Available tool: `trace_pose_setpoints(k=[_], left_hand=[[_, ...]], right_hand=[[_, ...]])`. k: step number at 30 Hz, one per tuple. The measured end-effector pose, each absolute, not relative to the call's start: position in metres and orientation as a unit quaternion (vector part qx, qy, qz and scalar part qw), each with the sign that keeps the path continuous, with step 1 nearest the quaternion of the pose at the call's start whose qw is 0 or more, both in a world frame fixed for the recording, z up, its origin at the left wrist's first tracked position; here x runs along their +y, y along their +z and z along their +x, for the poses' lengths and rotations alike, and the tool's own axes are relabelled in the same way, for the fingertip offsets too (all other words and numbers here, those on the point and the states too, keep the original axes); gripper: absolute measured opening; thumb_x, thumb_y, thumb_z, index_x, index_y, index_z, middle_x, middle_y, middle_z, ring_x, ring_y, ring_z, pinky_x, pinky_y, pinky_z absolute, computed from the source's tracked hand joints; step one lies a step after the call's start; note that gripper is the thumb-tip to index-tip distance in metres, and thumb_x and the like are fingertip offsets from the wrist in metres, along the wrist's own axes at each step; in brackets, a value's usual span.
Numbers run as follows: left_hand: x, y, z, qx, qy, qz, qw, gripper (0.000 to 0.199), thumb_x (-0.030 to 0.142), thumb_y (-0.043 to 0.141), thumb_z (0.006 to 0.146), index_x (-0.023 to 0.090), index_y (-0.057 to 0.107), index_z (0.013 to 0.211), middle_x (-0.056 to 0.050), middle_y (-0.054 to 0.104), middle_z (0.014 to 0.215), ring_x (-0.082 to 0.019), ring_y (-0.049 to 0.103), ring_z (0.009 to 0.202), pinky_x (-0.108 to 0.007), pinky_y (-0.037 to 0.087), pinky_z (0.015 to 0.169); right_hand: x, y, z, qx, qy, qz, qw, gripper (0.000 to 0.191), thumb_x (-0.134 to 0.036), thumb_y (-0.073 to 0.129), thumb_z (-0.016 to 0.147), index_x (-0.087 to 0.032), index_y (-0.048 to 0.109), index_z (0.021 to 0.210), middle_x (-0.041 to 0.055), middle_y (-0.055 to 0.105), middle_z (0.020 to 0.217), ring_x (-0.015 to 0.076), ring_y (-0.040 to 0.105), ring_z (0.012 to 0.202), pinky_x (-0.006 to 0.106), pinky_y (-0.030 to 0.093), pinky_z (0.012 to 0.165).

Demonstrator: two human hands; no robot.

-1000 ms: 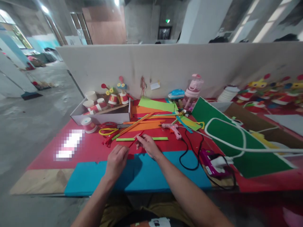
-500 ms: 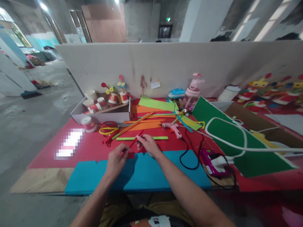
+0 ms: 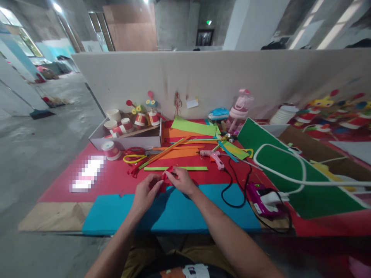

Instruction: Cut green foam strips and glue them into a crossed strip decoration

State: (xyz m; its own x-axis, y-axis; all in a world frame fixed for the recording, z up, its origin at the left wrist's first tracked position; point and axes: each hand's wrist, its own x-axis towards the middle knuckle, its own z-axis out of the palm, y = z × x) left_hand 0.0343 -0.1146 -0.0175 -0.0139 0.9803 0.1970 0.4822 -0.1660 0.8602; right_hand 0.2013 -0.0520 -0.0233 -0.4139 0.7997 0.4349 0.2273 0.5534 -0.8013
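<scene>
Presumably light, pliable and easily creased, the red strip (image 3: 170,169), pinched in the fingertips of left hand (image 3: 146,192) and right hand (image 3: 182,181), suits light edge grips.

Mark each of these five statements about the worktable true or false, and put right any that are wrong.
1. The left hand and right hand both have fingers on a red strip. True.
2. The pink glue gun lies to the left of the yellow-handled scissors. False: it lies to their right.
3. A paper cup stands outside the white box. True.
4. The blue sheet lies against the upright partition. False: it lies along the table's near edge.
5. A white cable crosses in front of the green panel. True.
</scene>
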Motion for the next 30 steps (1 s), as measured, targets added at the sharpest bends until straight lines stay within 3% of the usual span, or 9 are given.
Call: trace_pose_setpoints(k=[9, 16, 20, 23, 26, 28, 30], left_hand=[[-0.112, -0.02, 0.038, 0.572, 0.413, 0.611, 0.358, 0.028, 0.039, 0.056, 0.082, 0.015, 0.067, 0.09, -0.006, 0.069, 0.074, -0.015, 0.06, 0.065, -0.024, 0.046, 0.06], [-0.114, -0.014, 0.039, 0.576, 0.417, 0.625, 0.322, 0.023, 0.034, 0.053, 0.082, 0.015, 0.066, 0.086, -0.005, 0.068, 0.076, -0.015, 0.059, 0.067, -0.024, 0.044, 0.061], [-0.117, -0.01, 0.041, 0.588, 0.438, 0.617, 0.284, 0.018, 0.033, 0.054, 0.08, 0.017, 0.062, 0.08, -0.002, 0.063, 0.07, -0.013, 0.055, 0.063, -0.022, 0.041, 0.059], [-0.118, -0.008, 0.047, 0.551, 0.453, 0.57, 0.407, 0.026, 0.04, 0.052, 0.083, 0.017, 0.057, 0.074, -0.002, 0.06, 0.062, -0.013, 0.054, 0.057, -0.022, 0.041, 0.055], [-0.119, -0.005, 0.045, 0.517, 0.426, 0.556, 0.493, 0.032, 0.047, 0.051, 0.083, 0.016, 0.059, 0.079, -0.003, 0.063, 0.065, -0.014, 0.055, 0.056, -0.024, 0.043, 0.056], [-0.118, -0.001, 0.031, 0.551, 0.39, 0.595, 0.437, 0.034, 0.048, 0.05, 0.084, 0.016, 0.062, 0.084, -0.004, 0.065, 0.07, -0.016, 0.058, 0.062, -0.025, 0.044, 0.06], [-0.114, 0.005, 0.006, 0.649, 0.363, 0.614, 0.264, 0.032, 0.045, 0.047, 0.085, 0.018, 0.063, 0.086, -0.006, 0.066, 0.075, -0.018, 0.06, 0.071, -0.027, 0.044, 0.065]], right_hand=[[-0.061, -0.014, 0.203, -0.817, 0.266, -0.291, 0.421, 0.023, -0.031, 0.049, 0.09, -0.018, 0.058, 0.074, 0.0023, 0.058, 0.07, 0.0128, 0.051, 0.065, 0.024, 0.039, 0.062], [-0.062, -0.013, 0.204, -0.797, 0.316, -0.29, 0.425, 0.019, -0.033, 0.051, 0.089, -0.019, 0.062, 0.081, 0.0045, 0.062, 0.079, 0.0151, 0.055, 0.075, 0.027, 0.043, 0.071], [-0.061, -0.013, 0.204, -0.725, 0.441, -0.29, 0.443, 0.018, -0.033, 0.055, 0.086, -0.019, 0.062, 0.093, 0.0033, 0.063, 0.085, 0.0145, 0.057, 0.077, 0.027, 0.045, 0.072], [-0.059, -0.014, 0.203, -0.653, 0.588, -0.241, 0.413, 0.029, -0.035, 0.065, 0.078, -0.019, 0.058, 0.101, 0.0011, 0.062, 0.086, 0.0137, 0.059, 0.075, 0.026, 0.048, 0.07], [-0.057, -0.016, 0.2, -0.615, 0.631, -0.241, 0.407, 0.027, -0.038, 0.069, 0.075, -0.018, 0.062, 0.092, 0.0, 0.062, 0.077, 0.0134, 0.059, 0.068, 0.028, 0.048, 0.068], [-0.055, -0.019, 0.199, -0.595, 0.628, -0.265, 0.425, 0.023, -0.04, 0.067, 0.077, -0.018, 0.063, 0.083, 0.0004, 0.063, 0.074, 0.0137, 0.059, 0.069, 0.028, 0.048, 0.07], [-0.052, -0.022, 0.198, -0.556, 0.652, -0.27, 0.439, 0.024, -0.042, 0.064, 0.079, -0.018, 0.062, 0.081, 0.0012, 0.064, 0.075, 0.0142, 0.061, 0.074, 0.029, 0.048, 0.075]])
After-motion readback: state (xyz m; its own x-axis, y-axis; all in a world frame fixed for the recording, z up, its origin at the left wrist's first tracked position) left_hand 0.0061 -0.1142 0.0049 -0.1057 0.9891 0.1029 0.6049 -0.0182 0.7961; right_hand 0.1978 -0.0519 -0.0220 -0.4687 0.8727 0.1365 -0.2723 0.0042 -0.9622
